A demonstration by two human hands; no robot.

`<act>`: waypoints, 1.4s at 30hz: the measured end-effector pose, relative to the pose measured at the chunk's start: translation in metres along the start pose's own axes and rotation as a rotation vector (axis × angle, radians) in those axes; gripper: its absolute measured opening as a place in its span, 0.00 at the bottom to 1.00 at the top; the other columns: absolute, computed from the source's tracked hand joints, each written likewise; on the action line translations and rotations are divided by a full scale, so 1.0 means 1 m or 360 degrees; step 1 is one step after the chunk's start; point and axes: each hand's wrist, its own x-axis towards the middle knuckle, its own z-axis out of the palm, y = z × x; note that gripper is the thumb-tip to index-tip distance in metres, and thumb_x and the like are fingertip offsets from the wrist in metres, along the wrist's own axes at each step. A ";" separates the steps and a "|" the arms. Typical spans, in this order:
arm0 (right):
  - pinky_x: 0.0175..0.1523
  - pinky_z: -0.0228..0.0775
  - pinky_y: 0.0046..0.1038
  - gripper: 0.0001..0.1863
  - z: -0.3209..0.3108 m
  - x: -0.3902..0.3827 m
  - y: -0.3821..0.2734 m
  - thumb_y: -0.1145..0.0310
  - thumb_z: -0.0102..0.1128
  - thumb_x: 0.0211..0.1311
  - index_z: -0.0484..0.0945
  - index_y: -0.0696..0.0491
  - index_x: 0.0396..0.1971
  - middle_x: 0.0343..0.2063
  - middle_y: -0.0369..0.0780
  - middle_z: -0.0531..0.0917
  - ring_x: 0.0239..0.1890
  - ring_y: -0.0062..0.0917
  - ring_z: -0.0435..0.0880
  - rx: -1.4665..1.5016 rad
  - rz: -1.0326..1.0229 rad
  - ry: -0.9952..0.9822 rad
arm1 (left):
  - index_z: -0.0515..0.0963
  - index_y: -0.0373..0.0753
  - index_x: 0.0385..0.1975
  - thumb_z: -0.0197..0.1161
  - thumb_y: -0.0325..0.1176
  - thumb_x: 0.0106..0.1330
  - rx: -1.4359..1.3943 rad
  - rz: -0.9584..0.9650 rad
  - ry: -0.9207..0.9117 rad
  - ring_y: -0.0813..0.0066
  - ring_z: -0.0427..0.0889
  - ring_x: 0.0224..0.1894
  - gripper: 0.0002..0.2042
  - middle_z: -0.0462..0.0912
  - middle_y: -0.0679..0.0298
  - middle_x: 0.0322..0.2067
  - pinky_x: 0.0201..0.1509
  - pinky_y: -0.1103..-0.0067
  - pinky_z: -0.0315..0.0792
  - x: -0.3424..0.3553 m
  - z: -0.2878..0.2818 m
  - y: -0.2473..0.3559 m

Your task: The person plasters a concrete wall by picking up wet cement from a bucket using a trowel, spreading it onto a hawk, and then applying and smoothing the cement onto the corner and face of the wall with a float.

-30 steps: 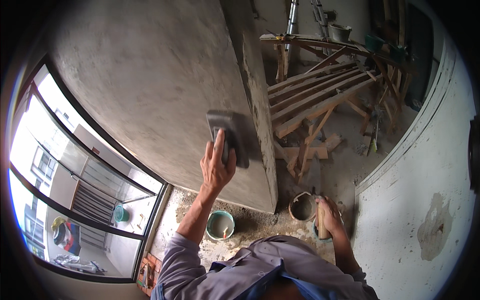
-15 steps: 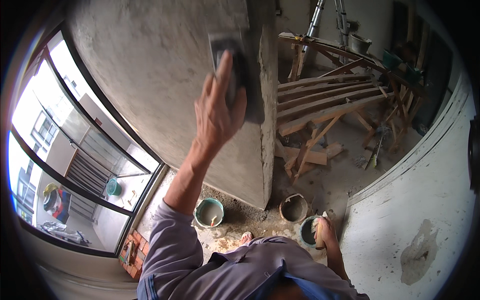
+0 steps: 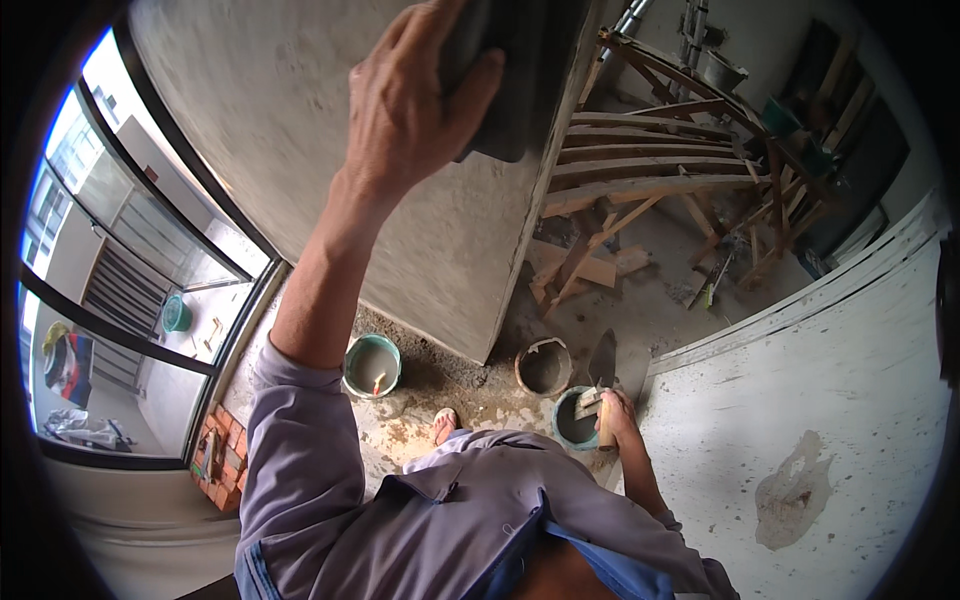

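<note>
High on the grey plastered wall (image 3: 430, 255), my left hand (image 3: 410, 110) grips a dark rectangular float (image 3: 500, 120) against the surface near the wall's vertical edge. Lower right, my right hand (image 3: 616, 412) is closed on a trowel (image 3: 604, 358) with a pale wooden handle, its grey blade pointing upward. That hand is above a teal bucket (image 3: 573, 428) of grey material. A round worn container (image 3: 543, 368) stands just left of it, and another teal bucket (image 3: 372, 352) with grey liquid sits at the wall's foot.
Wooden trestles and planks (image 3: 650, 165) fill the room beyond the wall edge. A framed glass window (image 3: 120, 300) is on the left, with stacked bricks (image 3: 222, 455) beside it. A white, spattered panel (image 3: 800, 420) is on the right. My foot (image 3: 444, 428) stands on the floor.
My left hand has slid the float upward along the wall. The view has shifted, and my right hand now appears further left, still holding the trowel.
</note>
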 end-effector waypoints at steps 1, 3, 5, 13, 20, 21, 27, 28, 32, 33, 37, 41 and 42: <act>0.17 0.70 0.32 0.19 0.007 -0.005 -0.003 0.51 0.52 0.69 0.75 0.54 0.41 0.19 0.40 0.77 0.12 0.29 0.78 0.0036 -0.0001 -0.0045 | 0.61 0.40 0.71 0.61 0.30 0.64 0.0056 0.0033 0.0022 0.53 0.79 0.33 0.33 0.78 0.51 0.39 0.33 0.66 0.76 -0.011 0.012 -0.006; 0.19 0.70 0.31 0.20 0.011 -0.009 0.005 0.51 0.53 0.67 0.76 0.54 0.41 0.20 0.40 0.77 0.13 0.29 0.78 0.0087 0.0003 -0.0112 | 0.61 0.42 0.71 0.64 0.31 0.62 0.0058 -0.0006 0.0032 0.58 0.79 0.28 0.35 0.77 0.56 0.35 0.28 0.69 0.75 -0.045 0.034 -0.013; 0.20 0.70 0.32 0.19 0.020 -0.020 0.024 0.52 0.54 0.66 0.76 0.55 0.40 0.20 0.41 0.77 0.14 0.29 0.79 0.0106 0.0090 -0.0090 | 0.59 0.41 0.72 0.66 0.31 0.61 0.0052 -0.0165 -0.0146 0.58 0.78 0.28 0.37 0.77 0.54 0.35 0.27 0.68 0.74 -0.114 0.047 -0.009; 0.27 0.71 0.36 0.20 0.039 -0.070 0.046 0.54 0.50 0.68 0.74 0.59 0.43 0.21 0.42 0.77 0.20 0.32 0.80 -0.0242 0.0482 0.0033 | 0.61 0.39 0.69 0.63 0.36 0.65 0.0223 -0.1228 -0.1189 0.48 0.80 0.47 0.32 0.77 0.47 0.50 0.47 0.62 0.77 -0.485 -0.030 -0.029; 0.26 0.73 0.35 0.20 0.036 -0.069 0.063 0.53 0.52 0.68 0.74 0.56 0.42 0.21 0.41 0.76 0.19 0.30 0.80 -0.0291 0.0431 -0.0025 | 0.71 0.36 0.64 0.68 0.27 0.60 -0.0154 -0.0443 -0.0098 0.59 0.79 0.32 0.29 0.79 0.53 0.37 0.32 0.68 0.74 -0.217 -0.019 -0.037; 0.22 0.72 0.34 0.19 0.037 -0.059 0.065 0.52 0.55 0.67 0.75 0.55 0.42 0.20 0.40 0.76 0.16 0.30 0.79 -0.0206 0.0418 -0.0001 | 0.71 0.42 0.65 0.69 0.27 0.59 -0.0223 -0.0333 0.0013 0.62 0.77 0.30 0.30 0.76 0.58 0.34 0.32 0.69 0.74 -0.168 -0.013 -0.033; 0.19 0.70 0.30 0.18 0.021 -0.014 0.072 0.54 0.59 0.65 0.78 0.56 0.38 0.19 0.39 0.77 0.15 0.26 0.78 -0.0105 0.0228 -0.0090 | 0.67 0.39 0.67 0.69 0.25 0.58 -0.0087 -0.0162 -0.0055 0.59 0.78 0.33 0.34 0.78 0.55 0.39 0.35 0.70 0.74 -0.087 0.034 -0.017; 0.19 0.72 0.32 0.18 0.014 -0.009 0.072 0.54 0.59 0.65 0.75 0.55 0.42 0.19 0.40 0.76 0.14 0.27 0.77 -0.0162 0.0245 -0.0147 | 0.65 0.39 0.68 0.69 0.26 0.59 -0.0017 -0.0150 -0.0069 0.58 0.78 0.33 0.34 0.77 0.55 0.38 0.34 0.69 0.74 -0.106 0.042 -0.018; 0.19 0.71 0.31 0.19 -0.009 -0.019 0.085 0.52 0.58 0.65 0.74 0.54 0.42 0.19 0.39 0.76 0.14 0.28 0.77 -0.0100 0.0369 -0.0200 | 0.58 0.39 0.69 0.67 0.27 0.63 0.0182 -0.0557 -0.0461 0.53 0.79 0.38 0.35 0.76 0.50 0.41 0.38 0.66 0.75 -0.285 0.055 -0.019; 0.19 0.71 0.31 0.19 -0.015 -0.025 0.092 0.52 0.58 0.65 0.74 0.53 0.42 0.19 0.39 0.76 0.14 0.28 0.77 -0.0090 0.0424 -0.0148 | 0.57 0.38 0.70 0.65 0.27 0.64 0.0163 -0.0985 -0.0692 0.47 0.80 0.45 0.34 0.76 0.45 0.48 0.45 0.64 0.76 -0.336 0.041 -0.007; 0.21 0.75 0.33 0.20 -0.045 -0.035 0.121 0.58 0.64 0.62 0.71 0.55 0.46 0.25 0.42 0.77 0.18 0.29 0.80 -0.0278 0.0517 -0.0210 | 0.57 0.39 0.70 0.60 0.30 0.69 0.0327 -0.1880 -0.0442 0.48 0.79 0.53 0.31 0.76 0.46 0.52 0.55 0.64 0.74 -0.492 -0.038 0.069; 0.21 0.77 0.34 0.35 -0.050 -0.028 0.134 0.68 0.67 0.59 0.56 0.54 0.61 0.37 0.47 0.78 0.20 0.30 0.81 -0.0403 0.0617 -0.0373 | 0.63 0.38 0.63 0.58 0.36 0.74 -0.0379 -0.3008 0.0600 0.64 0.82 0.49 0.21 0.79 0.57 0.49 0.50 0.72 0.79 -0.582 -0.133 0.123; 0.20 0.76 0.32 0.35 -0.047 -0.020 0.126 0.65 0.68 0.59 0.58 0.56 0.60 0.27 0.43 0.79 0.18 0.26 0.79 -0.0583 0.0594 -0.0429 | 0.66 0.38 0.59 0.58 0.38 0.75 -0.0765 -0.3277 0.1047 0.68 0.83 0.47 0.18 0.79 0.60 0.48 0.47 0.75 0.81 -0.582 -0.151 0.133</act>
